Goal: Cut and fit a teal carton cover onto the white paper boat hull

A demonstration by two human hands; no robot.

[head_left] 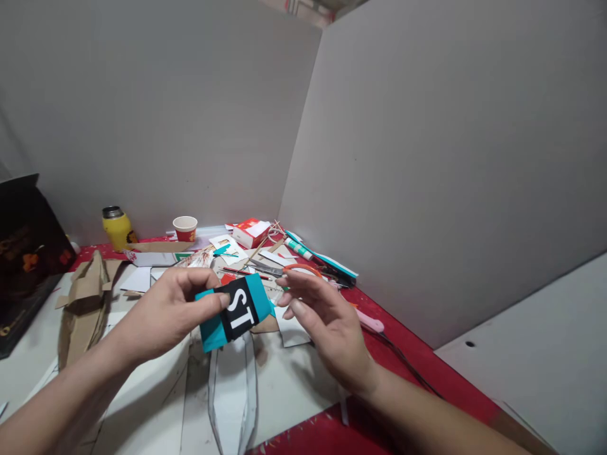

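Observation:
My left hand (168,311) pinches a teal card piece (233,311) with a black band and white letters "ST", holding it above the table. My right hand (322,316) hovers just right of the card, fingers spread and slightly curled, fingertips close to the card's right edge; I cannot tell if they touch it. Below both hands lies a white sheet with pencil outlines (232,392) on the red table (422,373).
Paper and card scraps, scissors with orange handles (303,268), a glue stick (298,248), a red-white box (251,232), a paper cup (184,227) and a yellow bottle (116,227) crowd the back. Folded brown cardboard (85,303) lies left. Grey partition walls stand behind and right.

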